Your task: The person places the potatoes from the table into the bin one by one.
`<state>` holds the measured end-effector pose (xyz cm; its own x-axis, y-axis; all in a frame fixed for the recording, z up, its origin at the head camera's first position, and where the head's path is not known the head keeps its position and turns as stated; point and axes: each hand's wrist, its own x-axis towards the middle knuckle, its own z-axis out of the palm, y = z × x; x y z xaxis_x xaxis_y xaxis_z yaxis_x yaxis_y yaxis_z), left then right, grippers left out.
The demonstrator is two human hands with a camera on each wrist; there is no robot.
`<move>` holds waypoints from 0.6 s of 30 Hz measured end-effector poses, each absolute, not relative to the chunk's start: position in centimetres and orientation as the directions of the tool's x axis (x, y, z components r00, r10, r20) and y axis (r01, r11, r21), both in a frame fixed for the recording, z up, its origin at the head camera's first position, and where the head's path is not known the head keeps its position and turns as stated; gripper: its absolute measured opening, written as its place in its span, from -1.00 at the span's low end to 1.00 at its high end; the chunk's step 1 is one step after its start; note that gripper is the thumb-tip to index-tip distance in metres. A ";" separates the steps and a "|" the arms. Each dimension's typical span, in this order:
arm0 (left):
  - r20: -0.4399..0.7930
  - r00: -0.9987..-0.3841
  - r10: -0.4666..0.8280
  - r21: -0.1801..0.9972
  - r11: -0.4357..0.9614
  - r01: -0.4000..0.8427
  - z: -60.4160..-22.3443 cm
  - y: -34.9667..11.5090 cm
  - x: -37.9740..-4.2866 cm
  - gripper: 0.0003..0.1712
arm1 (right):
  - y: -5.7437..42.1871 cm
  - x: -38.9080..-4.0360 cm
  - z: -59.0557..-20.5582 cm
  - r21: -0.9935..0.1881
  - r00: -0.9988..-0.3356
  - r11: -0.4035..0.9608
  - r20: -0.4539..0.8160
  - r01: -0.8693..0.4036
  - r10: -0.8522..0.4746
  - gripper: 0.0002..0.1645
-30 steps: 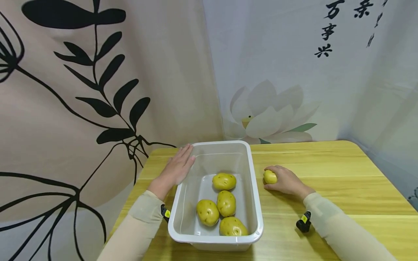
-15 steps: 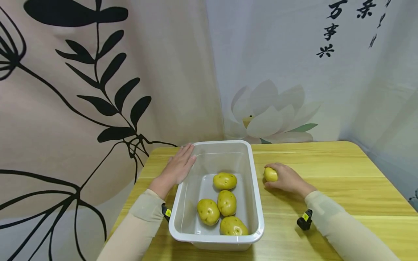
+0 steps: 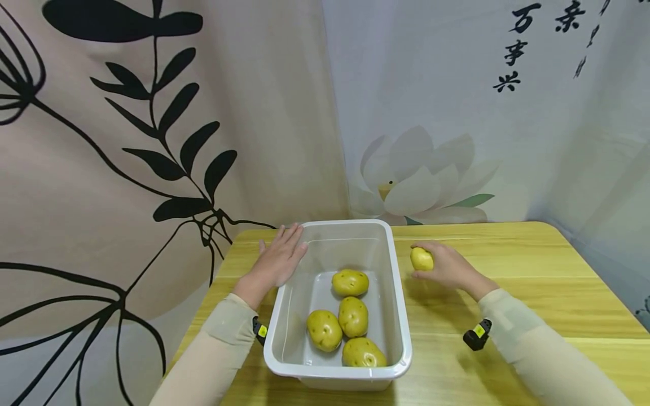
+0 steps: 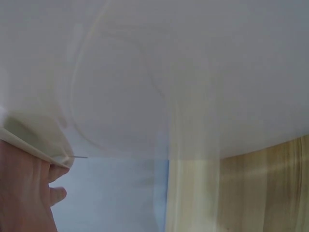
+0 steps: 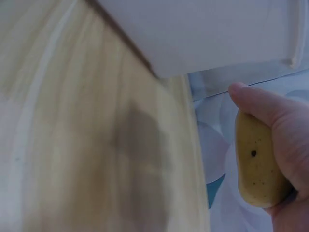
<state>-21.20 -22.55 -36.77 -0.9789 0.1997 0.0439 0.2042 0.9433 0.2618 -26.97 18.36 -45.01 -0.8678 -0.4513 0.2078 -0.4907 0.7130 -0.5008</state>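
Observation:
My right hand (image 3: 447, 265) grips a yellow potato (image 3: 422, 259) between thumb and fingers, to the right of a white plastic tub (image 3: 401, 316). In the right wrist view the held potato (image 5: 258, 162) shows dark specks, and its shadow falls on the table below. My left hand (image 3: 276, 256) lies with straight fingers on the tub's left rim near the far corner. Inside the tub, several potatoes lie on the bottom: one potato (image 3: 350, 282) toward the back, the others closer to the front. The tub's outer wall (image 4: 120, 96) fills most of the left wrist view.
The tub stands on a wood-grain table (image 3: 508, 259) with rounded far corners. Behind it hangs a curtain (image 3: 284, 113) with black plant prints, a pale lotus and dark characters. A black wrist camera (image 3: 477, 335) is strapped at the right sleeve.
My right hand has risen a little off the table with the potato in its grip. The left hand stays on the rim, and the tub's potatoes lie as before.

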 end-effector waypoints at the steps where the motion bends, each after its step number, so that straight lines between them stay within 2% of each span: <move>1: 0.046 -0.979 0.200 0.255 0.945 0.205 -36.8 -22.6 -21.2 -0.27 | 18.3 -27.0 -44.7 -0.499 -0.866 0.712 0.211 -0.494 -0.453 -0.13; 18: 0.063 -0.978 0.197 0.243 0.948 0.207 -36.7 -22.5 -21.2 -0.28 | 17.5 -26.9 -38.3 -0.469 -0.814 0.667 0.299 -0.580 -0.498 -0.17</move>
<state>-21.18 -22.49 -36.66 -0.9783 0.1975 0.0625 0.2068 0.9478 0.2429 -26.90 17.54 -38.27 -0.8142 -0.4977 0.2989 -0.5796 0.6666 -0.4688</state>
